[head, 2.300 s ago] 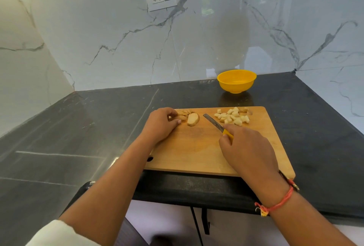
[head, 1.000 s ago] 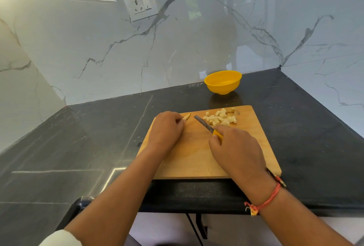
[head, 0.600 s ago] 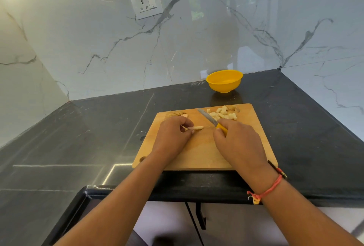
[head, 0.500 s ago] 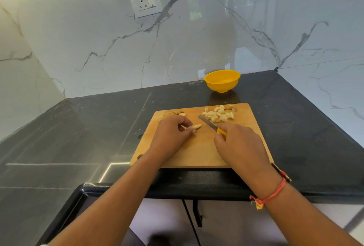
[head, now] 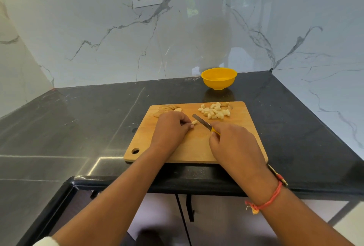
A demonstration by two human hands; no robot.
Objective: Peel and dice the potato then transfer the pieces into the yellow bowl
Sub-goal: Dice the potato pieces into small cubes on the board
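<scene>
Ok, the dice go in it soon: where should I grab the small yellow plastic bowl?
By the near rim of the small yellow plastic bowl, thumb inside, coming from the side of the wooden cutting board. It stands upright and open, its rim flares above a narrow foot, and the marble wall is close behind.

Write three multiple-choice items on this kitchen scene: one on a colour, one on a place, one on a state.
1. The bowl is: A white; B green; C yellow.
2. The diced pile lies: A on the board's far right part; B in the bowl; C on a plate.
3. The right hand: A lies flat; B grips the knife; C lifts the bowl.

Answers: C, its whole shell is yellow. A, the cubes sit on wood near the far right corner. B, its fingers curl round the handle, with the blade beside the strip that the left hand pinches.
</scene>
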